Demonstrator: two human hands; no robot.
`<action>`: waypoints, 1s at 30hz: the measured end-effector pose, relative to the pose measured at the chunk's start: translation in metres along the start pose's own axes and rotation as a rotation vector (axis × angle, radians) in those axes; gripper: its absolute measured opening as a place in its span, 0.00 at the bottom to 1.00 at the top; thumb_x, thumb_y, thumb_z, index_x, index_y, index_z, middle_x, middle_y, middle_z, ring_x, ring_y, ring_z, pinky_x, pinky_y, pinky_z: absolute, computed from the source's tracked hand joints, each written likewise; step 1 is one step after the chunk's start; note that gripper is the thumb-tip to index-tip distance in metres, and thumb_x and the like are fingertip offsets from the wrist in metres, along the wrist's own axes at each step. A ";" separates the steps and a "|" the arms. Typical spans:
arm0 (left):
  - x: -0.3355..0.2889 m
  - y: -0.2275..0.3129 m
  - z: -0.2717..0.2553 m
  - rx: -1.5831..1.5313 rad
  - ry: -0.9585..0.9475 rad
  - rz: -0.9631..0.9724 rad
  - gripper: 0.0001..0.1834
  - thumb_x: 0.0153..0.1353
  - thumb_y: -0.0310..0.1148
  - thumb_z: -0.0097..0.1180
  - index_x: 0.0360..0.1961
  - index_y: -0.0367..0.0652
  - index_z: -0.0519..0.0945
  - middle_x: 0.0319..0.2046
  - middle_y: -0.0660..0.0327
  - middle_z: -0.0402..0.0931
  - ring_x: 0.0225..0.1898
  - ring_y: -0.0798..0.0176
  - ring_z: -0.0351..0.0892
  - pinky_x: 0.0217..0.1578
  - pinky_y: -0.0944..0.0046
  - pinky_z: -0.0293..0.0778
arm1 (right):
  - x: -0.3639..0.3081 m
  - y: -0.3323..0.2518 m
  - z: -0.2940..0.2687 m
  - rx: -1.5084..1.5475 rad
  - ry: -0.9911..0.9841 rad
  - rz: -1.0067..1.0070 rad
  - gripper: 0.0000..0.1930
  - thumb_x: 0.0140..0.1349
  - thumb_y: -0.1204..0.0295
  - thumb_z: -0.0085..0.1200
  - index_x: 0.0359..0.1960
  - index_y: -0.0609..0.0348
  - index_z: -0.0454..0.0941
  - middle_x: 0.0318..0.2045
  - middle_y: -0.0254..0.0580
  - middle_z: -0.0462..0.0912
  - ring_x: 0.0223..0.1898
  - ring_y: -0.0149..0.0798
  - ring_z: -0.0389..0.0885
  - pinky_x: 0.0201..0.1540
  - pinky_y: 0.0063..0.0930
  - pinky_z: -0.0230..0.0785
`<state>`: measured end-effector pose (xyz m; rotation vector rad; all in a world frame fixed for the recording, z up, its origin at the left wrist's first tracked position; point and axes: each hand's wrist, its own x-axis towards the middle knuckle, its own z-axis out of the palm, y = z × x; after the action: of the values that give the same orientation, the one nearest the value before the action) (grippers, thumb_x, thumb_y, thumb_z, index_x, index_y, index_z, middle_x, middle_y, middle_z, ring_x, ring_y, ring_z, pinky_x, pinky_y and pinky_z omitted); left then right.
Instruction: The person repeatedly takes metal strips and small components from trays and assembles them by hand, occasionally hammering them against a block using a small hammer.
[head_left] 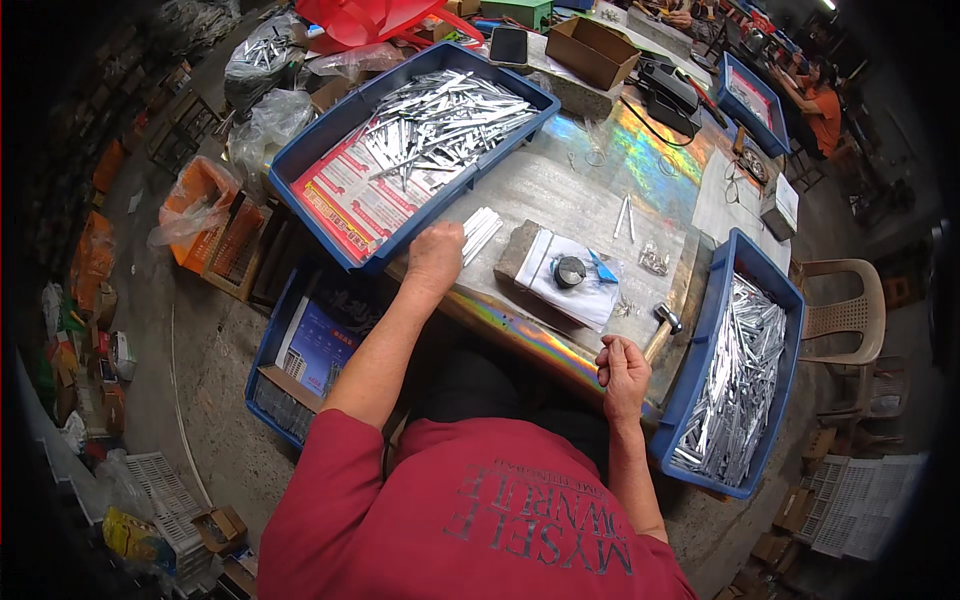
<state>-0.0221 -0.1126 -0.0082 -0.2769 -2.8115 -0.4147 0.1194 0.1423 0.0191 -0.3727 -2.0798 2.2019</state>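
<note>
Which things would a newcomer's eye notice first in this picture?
Probably the shiny metal pieces, heaped in a blue tray at the left of the rainbow-sheened table and in a second blue tray at its right. Next, perhaps, the bright red bag at the top edge, or the pale strips at the left hand.

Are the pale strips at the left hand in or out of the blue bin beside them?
Out: the pale strips are at the left hand, over the tabletop, outside the rim of the blue bin.
</note>
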 end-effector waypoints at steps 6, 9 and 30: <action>0.017 0.004 -0.046 -0.234 0.303 0.044 0.04 0.48 0.28 0.50 0.24 0.38 0.74 0.21 0.53 0.72 0.25 0.52 0.73 0.26 0.60 0.68 | -0.001 0.006 -0.007 -0.024 0.000 0.004 0.10 0.59 0.69 0.40 0.31 0.64 0.70 0.16 0.30 0.68 0.13 0.18 0.59 0.15 0.09 0.50; 0.039 -0.025 -0.052 -0.321 0.300 -0.121 0.06 0.46 0.29 0.51 0.23 0.37 0.75 0.20 0.52 0.72 0.25 0.53 0.73 0.27 0.61 0.68 | -0.003 0.007 -0.006 -0.017 0.021 0.006 0.11 0.59 0.68 0.41 0.31 0.64 0.71 0.15 0.31 0.68 0.12 0.18 0.59 0.14 0.10 0.49; 0.063 -0.076 -0.034 -0.275 -0.250 -0.316 0.07 0.42 0.30 0.52 0.22 0.37 0.75 0.24 0.46 0.73 0.31 0.49 0.74 0.34 0.59 0.67 | -0.004 0.013 -0.008 -0.011 -0.016 0.036 0.09 0.59 0.70 0.41 0.31 0.64 0.70 0.16 0.31 0.68 0.13 0.19 0.60 0.14 0.10 0.51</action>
<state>-0.0898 -0.1851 0.0233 0.0702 -3.0470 -0.8985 0.1264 0.1482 0.0066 -0.3982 -2.1099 2.2214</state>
